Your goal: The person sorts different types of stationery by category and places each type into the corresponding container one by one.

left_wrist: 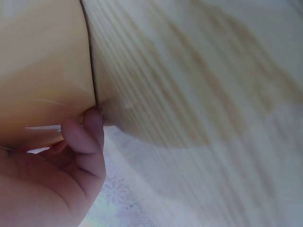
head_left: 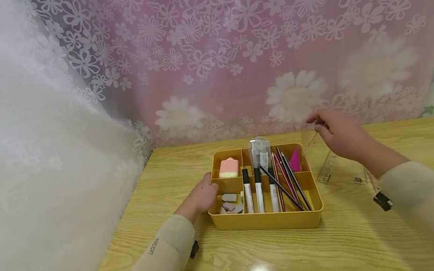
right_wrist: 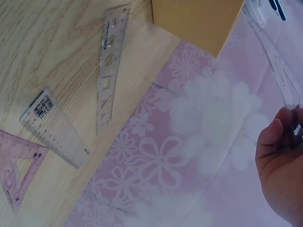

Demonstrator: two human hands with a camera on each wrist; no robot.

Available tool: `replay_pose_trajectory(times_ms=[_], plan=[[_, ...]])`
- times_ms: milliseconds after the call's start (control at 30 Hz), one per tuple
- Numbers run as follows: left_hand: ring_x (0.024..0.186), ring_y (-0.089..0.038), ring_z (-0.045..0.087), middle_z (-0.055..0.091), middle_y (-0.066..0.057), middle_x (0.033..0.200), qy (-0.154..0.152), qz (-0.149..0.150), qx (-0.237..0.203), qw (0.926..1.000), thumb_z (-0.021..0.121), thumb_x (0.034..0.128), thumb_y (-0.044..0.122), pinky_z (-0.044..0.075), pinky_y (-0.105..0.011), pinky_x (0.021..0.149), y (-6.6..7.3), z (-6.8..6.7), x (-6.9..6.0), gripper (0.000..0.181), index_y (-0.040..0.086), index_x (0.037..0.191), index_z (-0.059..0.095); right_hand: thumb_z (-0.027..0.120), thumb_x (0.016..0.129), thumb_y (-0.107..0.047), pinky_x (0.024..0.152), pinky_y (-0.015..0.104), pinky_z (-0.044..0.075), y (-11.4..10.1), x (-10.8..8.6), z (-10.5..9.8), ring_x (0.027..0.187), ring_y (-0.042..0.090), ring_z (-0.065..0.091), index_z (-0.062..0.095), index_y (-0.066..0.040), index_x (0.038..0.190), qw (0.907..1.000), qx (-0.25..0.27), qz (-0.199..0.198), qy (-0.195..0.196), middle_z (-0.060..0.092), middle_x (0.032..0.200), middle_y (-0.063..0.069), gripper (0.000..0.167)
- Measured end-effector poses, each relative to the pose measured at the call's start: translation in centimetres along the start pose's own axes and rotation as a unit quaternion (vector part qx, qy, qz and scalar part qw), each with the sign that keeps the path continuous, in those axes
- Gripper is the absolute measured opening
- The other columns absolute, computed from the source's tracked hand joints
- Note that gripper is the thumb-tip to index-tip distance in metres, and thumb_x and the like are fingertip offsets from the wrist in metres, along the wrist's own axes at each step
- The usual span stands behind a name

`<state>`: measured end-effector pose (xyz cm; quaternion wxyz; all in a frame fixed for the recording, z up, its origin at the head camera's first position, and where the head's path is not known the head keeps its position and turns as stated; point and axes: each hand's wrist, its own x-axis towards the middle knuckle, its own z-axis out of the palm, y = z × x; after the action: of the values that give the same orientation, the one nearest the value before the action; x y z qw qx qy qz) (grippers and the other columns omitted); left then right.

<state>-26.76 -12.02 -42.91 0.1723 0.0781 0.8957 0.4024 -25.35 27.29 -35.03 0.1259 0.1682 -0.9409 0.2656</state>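
A yellow desk organizer [head_left: 267,222] stands on the table, with my left hand [head_left: 203,195] at its left side. In the left wrist view, the curled fingers [left_wrist: 87,142] grip the organizer's edge [left_wrist: 42,71]. Raised beyond the organizer's right back corner, my right hand [head_left: 342,139] pinches a clear plastic piece with a curved, marked edge, which looks like a protractor [right_wrist: 279,71]. Inside the organizer are white markers [head_left: 260,197] with black caps, several pencils [head_left: 288,178], grey erasers [head_left: 228,197], a pink-and-cream item [head_left: 229,167] and a magenta piece [head_left: 295,160].
Right of the organizer lie a clear ruler [right_wrist: 106,71] with cut-out shapes, a clear set square [right_wrist: 57,127] and a pinkish set square [right_wrist: 28,156]. A clear case [head_left: 260,147] stands in a back compartment. A floral curtain [head_left: 230,57] hangs behind the wooden table [head_left: 204,270].
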Motion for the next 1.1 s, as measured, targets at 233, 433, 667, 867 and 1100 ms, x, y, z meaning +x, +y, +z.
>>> replay_pose_trajectory(times_ms=[233,433,667,867,1100], plan=[[0.147,-0.031,0.03,0.033,-0.017,0.159,-0.001,0.006,-0.008,0.9999,0.027,0.1057,0.024,0.024,-0.052,0.118,0.0,0.1,-0.1,0.057,0.003,0.158,0.02,0.04,0.107,-0.007,0.084,0.053,0.049,-0.4,0.7,1.3,0.103,0.033,0.061,0.064,-0.005,0.128,0.9983,-0.031,-0.045,-0.021,0.063,0.123,0.017,0.032],[0.147,-0.031,0.03,0.033,-0.017,0.159,0.001,0.004,-0.007,1.0,0.027,0.106,0.025,0.023,-0.052,0.118,0.1,0.1,-0.1,0.057,0.004,0.158,0.019,0.041,0.106,-0.006,0.085,0.053,0.05,-0.4,1.1,2.1,0.102,0.033,0.06,0.07,-0.011,0.123,0.9931,-0.084,-0.068,-0.046,0.061,0.115,0.013,0.034],[0.146,-0.031,0.031,0.034,-0.017,0.159,0.0,0.004,-0.007,1.0,0.027,0.1057,0.024,0.024,-0.052,0.117,0.1,0.1,-0.2,0.057,0.003,0.158,0.02,0.042,0.107,-0.008,0.089,0.055,0.05,-0.4,1.1,2.4,0.104,0.034,0.06,0.067,-0.007,0.127,0.9938,-0.083,-0.041,-0.062,0.058,0.118,0.015,0.033],[0.146,-0.032,0.031,0.034,-0.018,0.158,0.002,0.006,-0.004,1.0,0.027,0.1055,0.024,0.024,-0.052,0.117,0.0,0.1,-0.1,0.057,0.003,0.158,0.02,0.043,0.104,-0.006,0.086,0.053,0.051,0.4,0.8,2.1,0.108,0.036,0.06,0.064,-0.003,0.125,0.9947,-0.071,-0.015,-0.073,0.057,0.124,0.016,0.03],[0.147,-0.031,0.03,0.032,-0.018,0.16,0.0,0.002,-0.01,0.9999,0.028,0.105,0.025,0.023,-0.053,0.118,-0.1,0.1,0.0,0.059,0.004,0.159,0.018,0.049,0.104,-0.015,0.085,0.057,0.049,2.1,0.1,1.6,0.109,0.042,0.058,0.056,0.0,0.134,0.9917,-0.068,0.027,-0.105,0.056,0.13,0.024,0.034]])
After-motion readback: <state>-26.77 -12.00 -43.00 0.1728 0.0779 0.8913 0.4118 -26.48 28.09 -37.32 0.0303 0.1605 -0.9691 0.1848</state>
